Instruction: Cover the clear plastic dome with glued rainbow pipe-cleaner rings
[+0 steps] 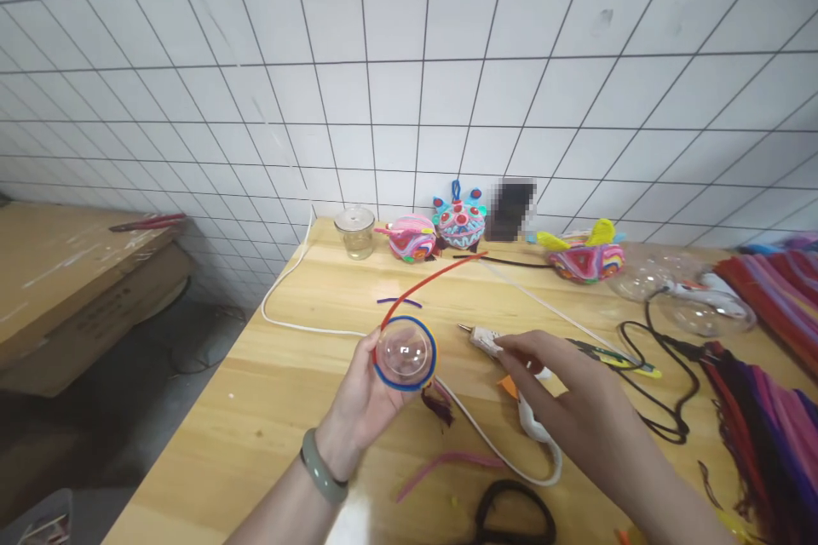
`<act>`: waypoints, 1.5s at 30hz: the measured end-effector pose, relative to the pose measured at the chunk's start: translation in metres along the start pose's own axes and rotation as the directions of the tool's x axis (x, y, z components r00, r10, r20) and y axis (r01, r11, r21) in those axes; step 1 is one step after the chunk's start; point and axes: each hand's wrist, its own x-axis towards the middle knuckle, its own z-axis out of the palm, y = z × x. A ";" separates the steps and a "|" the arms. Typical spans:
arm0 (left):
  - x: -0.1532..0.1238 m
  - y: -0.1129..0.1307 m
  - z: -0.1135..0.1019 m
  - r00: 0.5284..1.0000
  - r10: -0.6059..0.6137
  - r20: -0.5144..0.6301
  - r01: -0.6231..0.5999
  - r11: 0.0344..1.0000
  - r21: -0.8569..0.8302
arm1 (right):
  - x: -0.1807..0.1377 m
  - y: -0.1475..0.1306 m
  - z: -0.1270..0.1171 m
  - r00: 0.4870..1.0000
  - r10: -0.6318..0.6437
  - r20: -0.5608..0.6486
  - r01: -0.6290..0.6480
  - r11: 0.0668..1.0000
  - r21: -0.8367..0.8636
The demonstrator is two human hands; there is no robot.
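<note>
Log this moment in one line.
left hand: holds clear dome | right hand: open over glue gun | blue pipe cleaner: rings dome

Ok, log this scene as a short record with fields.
left hand: holds clear dome; blue ring around its rim; red pipe cleaner rising from it
right hand: open, fingers on or just over glue gun
table: wooden, against tiled wall
back edge: jar, three colourful crafts
right side: pipe cleaner pile, more domes
</note>
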 end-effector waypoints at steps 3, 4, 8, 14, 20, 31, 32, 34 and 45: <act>0.001 0.001 -0.001 0.999 0.041 -0.002 -0.041 0.999 -0.003 | -0.002 0.008 0.004 0.984 0.130 0.121 -0.132 0.991 0.011; 0.001 0.001 -0.002 0.999 0.049 0.004 -0.049 0.999 0.003 | -0.002 0.010 0.005 0.973 0.167 0.161 -0.172 0.985 0.018; 0.001 -0.004 -0.004 0.996 0.071 0.058 -0.074 0.996 0.047 | 0.000 0.009 0.014 0.919 0.282 0.274 -0.332 0.930 0.156; -0.004 -0.015 0.002 0.977 0.082 0.198 -0.139 0.946 0.293 | 0.002 -0.005 0.029 0.871 0.390 0.298 -0.490 0.718 0.494; -0.005 -0.016 0.005 0.983 0.086 0.164 -0.145 0.910 0.389 | 0.001 -0.023 0.025 0.881 0.438 0.178 -0.440 0.621 0.649; 0.002 -0.012 -0.001 0.942 0.334 0.040 -0.314 0.830 0.461 | -0.037 -0.021 0.019 0.982 -0.189 0.026 0.163 0.902 0.400; 0.001 -0.011 -0.001 0.930 0.363 0.059 -0.344 0.804 0.484 | -0.041 -0.018 0.018 0.975 -0.218 0.031 0.188 0.896 0.403; -0.002 -0.008 0.000 0.900 0.417 0.123 -0.415 0.739 0.530 | -0.045 -0.014 0.014 0.971 -0.233 0.048 0.196 0.897 0.395; -0.011 -0.007 -0.012 0.639 0.593 0.490 -0.730 0.267 0.629 | -0.069 0.045 0.009 0.979 0.173 -0.111 -0.174 0.985 0.006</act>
